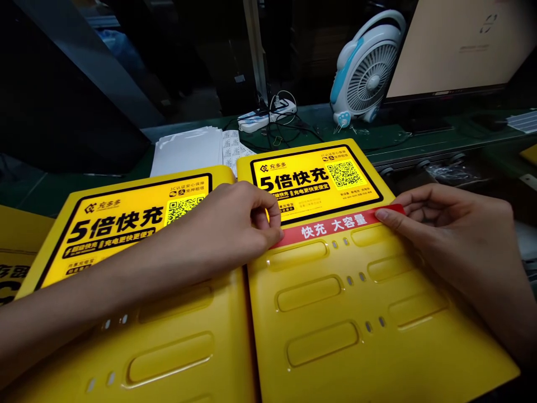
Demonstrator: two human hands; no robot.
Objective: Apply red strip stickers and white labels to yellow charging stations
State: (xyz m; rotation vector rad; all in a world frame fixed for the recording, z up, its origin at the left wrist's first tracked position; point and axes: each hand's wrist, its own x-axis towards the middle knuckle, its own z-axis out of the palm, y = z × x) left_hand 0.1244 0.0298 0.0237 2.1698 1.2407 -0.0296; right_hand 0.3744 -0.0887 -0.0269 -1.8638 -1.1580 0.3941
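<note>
A red strip with white characters [334, 226] lies across the right yellow panel [319, 358], just below its black-framed label [308, 182]. My left hand [245, 224] pinches the strip's left end, thumb and index finger together. The strip's right end is between the thumb and curled fingers of my right hand [453, 229], with the thumb on top. Beside it on the left lies a second yellow panel [168, 358] with a similar label, partly covered by my left forearm. Both panels have rows of raised oval shapes and small slots.
Behind the panels are white paper sheets [187, 150], a power strip [266, 116] with tangled cables, a white and blue fan [369, 73] and a monitor [457, 50]. Another yellow piece [19, 240] is at the left edge.
</note>
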